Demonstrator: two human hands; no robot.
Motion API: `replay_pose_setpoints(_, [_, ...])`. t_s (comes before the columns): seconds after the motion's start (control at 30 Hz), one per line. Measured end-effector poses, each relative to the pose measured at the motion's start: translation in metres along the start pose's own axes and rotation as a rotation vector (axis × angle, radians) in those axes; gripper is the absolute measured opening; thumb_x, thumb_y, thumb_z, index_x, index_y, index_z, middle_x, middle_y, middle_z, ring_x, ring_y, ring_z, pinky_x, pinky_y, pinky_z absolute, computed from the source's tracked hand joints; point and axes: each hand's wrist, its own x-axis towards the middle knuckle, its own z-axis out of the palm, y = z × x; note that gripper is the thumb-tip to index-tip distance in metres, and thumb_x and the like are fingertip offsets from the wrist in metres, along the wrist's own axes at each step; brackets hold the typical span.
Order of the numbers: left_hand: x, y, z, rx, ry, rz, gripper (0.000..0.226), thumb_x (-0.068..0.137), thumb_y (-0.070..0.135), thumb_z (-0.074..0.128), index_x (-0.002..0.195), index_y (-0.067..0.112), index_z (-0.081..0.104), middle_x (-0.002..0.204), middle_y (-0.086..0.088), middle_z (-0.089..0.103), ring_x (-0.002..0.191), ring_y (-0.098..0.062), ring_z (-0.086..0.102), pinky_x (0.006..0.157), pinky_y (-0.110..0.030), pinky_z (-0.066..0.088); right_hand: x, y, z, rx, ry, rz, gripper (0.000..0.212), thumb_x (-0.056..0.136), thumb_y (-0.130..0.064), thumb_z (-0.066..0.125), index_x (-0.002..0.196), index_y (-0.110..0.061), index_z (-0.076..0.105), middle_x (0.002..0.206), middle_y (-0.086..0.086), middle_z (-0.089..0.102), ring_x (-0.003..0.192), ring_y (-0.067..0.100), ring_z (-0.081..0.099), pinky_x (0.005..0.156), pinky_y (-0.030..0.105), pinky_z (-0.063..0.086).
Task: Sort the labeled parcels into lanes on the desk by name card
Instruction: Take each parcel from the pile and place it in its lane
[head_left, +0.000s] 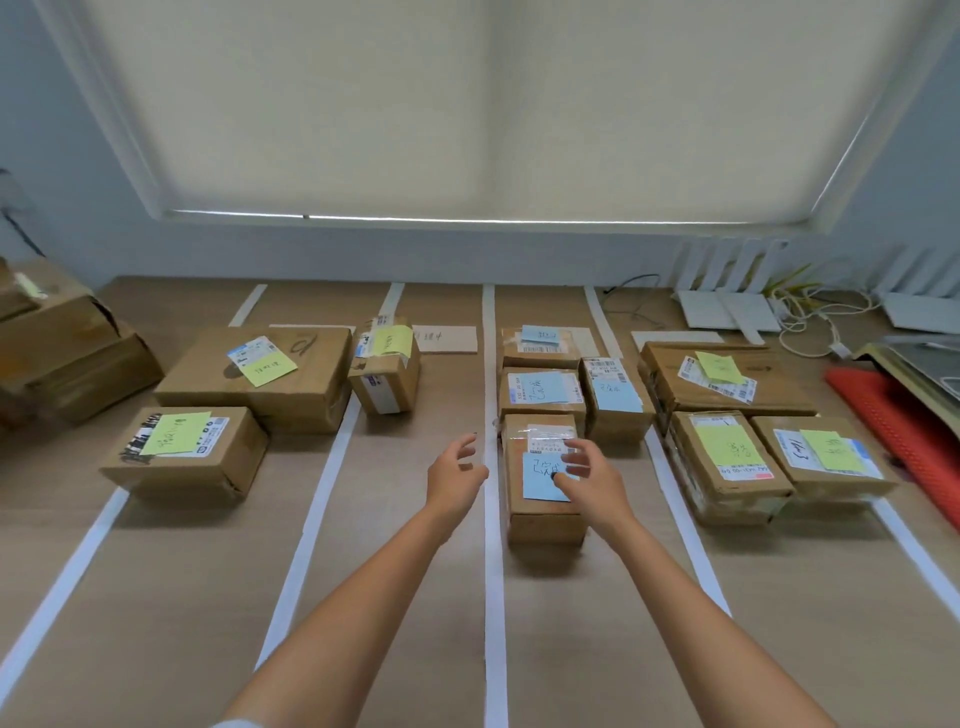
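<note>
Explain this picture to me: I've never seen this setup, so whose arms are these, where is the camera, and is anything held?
There is no machine here. The single picture comes from a camera on a person's head, looking down at their bare arms. The desk is split into lanes by white tape strips. Cardboard parcels carry green or blue sticky notes. The right hand hovers, fingers spread, over the nearest blue-note parcel; whether it touches is unclear. The left hand is open beside it. Neither holds anything.

White routers, cables, red mat
</note>
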Motion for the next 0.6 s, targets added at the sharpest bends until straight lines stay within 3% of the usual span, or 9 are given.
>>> replay_pose_setpoints(0.07, [-0.011,0.004,-0.013,0.02,-0.004,0.049,0.053,0.088,0.002,0.056,0.135,0.024,0.046,0.132,-0.003,0.051,0.116,-0.018,0.051,0.083,-0.024,0.045,-0.015,-0.014,0.012,0.003,-0.016,-0.028,0.046,0.085,-0.008,0.066,0.125,-0.022,0.049,0.12,0.002,0.056,0.105,0.012,0.054,0.064,0.009,0.047])
replay_pose_setpoints(0.23, [-0.027,0.011,-0.071,0.05,-0.066,0.157,0.056,0.084,0.0,0.057,0.134,0.023,0.047,0.124,-0.004,0.056,0.114,-0.018,0.053,0.08,-0.021,0.046,-0.045,-0.054,0.052,-0.005,-0.065,-0.087,0.044,0.083,-0.006,0.065,0.124,-0.015,0.052,0.116,0.004,0.057,0.109,0.02,0.055,0.088,0.028,0.049])
replay_pose_setpoints(0.37, [-0.019,0.007,-0.131,0.05,-0.091,0.203,0.056,0.085,0.001,0.058,0.135,0.022,0.045,0.125,-0.002,0.055,0.115,-0.016,0.051,0.082,-0.02,0.044,-0.055,-0.097,0.101,-0.05,-0.081,-0.149,0.05,0.084,-0.011,0.066,0.13,-0.018,0.048,0.121,0.004,0.055,0.11,0.019,0.054,0.088,0.03,0.05])
replay_pose_setpoints(0.5, [-0.005,-0.01,-0.2,0.02,-0.128,0.255,0.054,0.084,0.003,0.06,0.133,0.023,0.046,0.123,-0.001,0.055,0.11,-0.012,0.052,0.074,-0.011,0.042,-0.062,-0.13,0.167,-0.069,-0.059,-0.182,0.054,0.083,-0.012,0.067,0.132,-0.02,0.046,0.119,0.002,0.055,0.105,0.015,0.053,0.072,0.017,0.045])
replay_pose_setpoints(0.6, [0.007,-0.036,-0.269,0.033,-0.178,0.258,0.056,0.084,0.005,0.062,0.134,0.023,0.044,0.126,-0.001,0.054,0.11,-0.012,0.051,0.081,-0.018,0.045,-0.073,-0.159,0.227,-0.093,-0.027,-0.202,0.057,0.08,-0.012,0.069,0.131,-0.021,0.045,0.115,0.0,0.056,0.102,0.015,0.054,0.07,0.016,0.044])
